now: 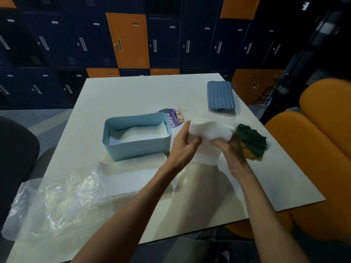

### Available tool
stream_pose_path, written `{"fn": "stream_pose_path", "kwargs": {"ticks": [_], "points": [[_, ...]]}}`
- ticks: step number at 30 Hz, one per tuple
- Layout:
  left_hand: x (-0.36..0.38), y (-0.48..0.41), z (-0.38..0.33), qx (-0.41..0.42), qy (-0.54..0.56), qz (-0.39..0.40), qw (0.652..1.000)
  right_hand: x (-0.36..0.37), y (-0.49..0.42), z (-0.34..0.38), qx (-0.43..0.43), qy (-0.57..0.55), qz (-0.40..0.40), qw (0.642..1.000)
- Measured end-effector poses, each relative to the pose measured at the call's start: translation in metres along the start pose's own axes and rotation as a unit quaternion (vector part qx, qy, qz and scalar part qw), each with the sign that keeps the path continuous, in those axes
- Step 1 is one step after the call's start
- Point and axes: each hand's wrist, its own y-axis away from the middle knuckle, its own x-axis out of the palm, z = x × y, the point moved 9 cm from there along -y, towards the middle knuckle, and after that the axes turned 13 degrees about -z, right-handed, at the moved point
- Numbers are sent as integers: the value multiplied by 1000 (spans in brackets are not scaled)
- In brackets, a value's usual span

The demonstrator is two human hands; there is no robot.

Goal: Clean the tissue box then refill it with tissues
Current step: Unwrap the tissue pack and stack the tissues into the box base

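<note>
head: tissue box (136, 137) left of both hands.

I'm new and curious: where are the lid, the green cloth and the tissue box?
Lid (220, 96): head view, ribbed top.
Green cloth (251, 139): head view, its middle.
Tissue box (136, 149): head view, front wall.

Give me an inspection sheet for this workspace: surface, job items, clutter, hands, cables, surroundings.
Surface: white table, partly covered.
Job's things: blue tissue box open, white tissues inside; ribbed lid lies apart, far right; tissue stack in hand.
Clutter: clear plastic wrap near left; paper sheet in front of the box; green-yellow cloth; purple label behind the box.
Hands: left hand and right hand both grip the tissue stack.
Cables: black cables on the floor, far right.
Surroundings: blue and orange lockers; orange seat; dark chair at left.
</note>
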Motion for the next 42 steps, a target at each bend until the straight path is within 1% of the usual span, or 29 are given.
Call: {"fn": "stream_pose_path", "kwargs": {"ticks": [2,3,4,5,6,7,8,9,10,11,12,13,15,16,17,18,19,21,23,25,27,30,32,35,37,39,40,41,42], "points": [[-2,-10,-12,58,-69,30,995,-13,-8,25,-55,32,24,998],[-1,-15,-19,90,-117,57,987,-19,-12,40,-101,89,38,990],[3,-18,-27,124,-165,91,974,-23,-17,52,-147,175,51,972],[9,-19,-35,154,-209,128,957,-24,-19,60,-183,264,65,945],[16,-18,-42,180,-245,157,940,-23,-22,64,-200,330,81,919],[23,-16,-47,198,-276,182,923,-22,-23,62,-193,358,98,909],[29,-14,-49,211,-303,200,908,-23,-24,58,-171,352,110,914],[31,-12,-47,216,-337,211,892,-26,-24,52,-144,329,111,927],[31,-11,-36,212,-379,218,874,-33,-25,45,-121,303,98,940],[27,-10,-24,196,-419,222,858,-45,-27,37,-100,281,75,952],[19,-10,-7,161,-433,220,859,-59,-28,27,-74,258,52,962],[9,-10,5,116,-401,206,885,-70,-26,16,-42,226,34,973],[-8,-10,20,-1,-218,146,965,-90,-22,-7,22,146,6,989],[-14,-8,22,-51,-115,105,986,-94,-20,-16,44,110,-3,993],[-17,-3,22,-89,-29,69,993,-96,-17,-24,59,77,-9,995],[-17,3,24,-113,27,37,993,-97,-14,-31,70,52,-13,996],[-16,9,23,-125,57,12,991,-97,-12,-37,80,32,-18,996],[-11,20,27,-125,73,-13,989,-97,-11,-48,92,22,-17,995],[-8,26,36,-115,59,-25,991,-97,-11,-57,90,51,7,995],[-10,30,43,-124,67,-59,988,-98,-11,-64,80,63,22,995],[-13,31,45,-135,84,-106,982,-97,-10,-64,67,41,28,997],[-8,31,44,-135,61,-145,978,-93,-9,-62,32,42,43,998],[-11,30,44,-134,49,-191,971,-93,-9,-63,25,44,38,998],[-21,30,56,-151,40,-265,952,-98,-11,-66,42,45,13,998],[-26,29,67,-167,16,-276,946,-100,-14,-66,49,51,-7,997],[-34,30,73,-201,2,-276,940,-103,-18,-64,51,53,-12,997],[-37,28,69,-205,-5,-272,940,-105,-21,-62,50,51,-10,997],[-41,24,59,-178,-26,-265,947,-105,-23,-61,49,51,-5,998],[-42,17,42,-125,-57,-250,958,-104,-25,-59,48,52,-1,998]]}}
